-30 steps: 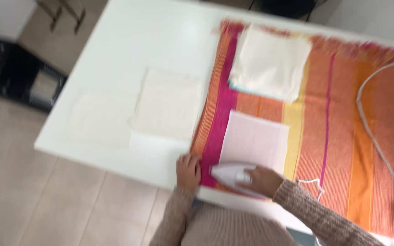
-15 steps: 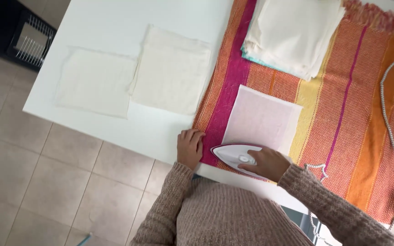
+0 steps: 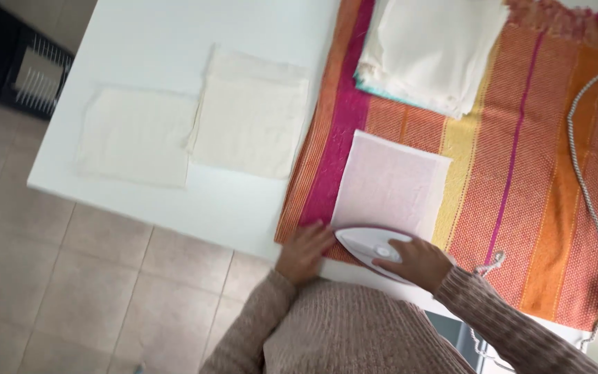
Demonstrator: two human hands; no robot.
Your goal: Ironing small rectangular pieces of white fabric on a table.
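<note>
My right hand (image 3: 420, 262) grips a white iron (image 3: 368, 247) that rests on the near edge of a thin white cloth square (image 3: 392, 181). The square lies flat on a striped orange, pink and yellow blanket (image 3: 520, 180). My left hand (image 3: 304, 251) presses flat on the blanket's pink stripe, just left of the iron's tip. The iron's grey-white cord (image 3: 586, 187) loops across the blanket's right side.
A stack of folded cream cloths (image 3: 430, 52) sits at the blanket's far end. Two flat cream cloth pieces (image 3: 254, 114) (image 3: 136, 135) lie on the white table (image 3: 167, 34) to the left. Tiled floor (image 3: 70, 277) and a dark rack (image 3: 15, 69) lie beyond the table edge.
The view has shifted and drawn closer. Both hands and the iron stay at the near edge of the white square, with little visible movement.
</note>
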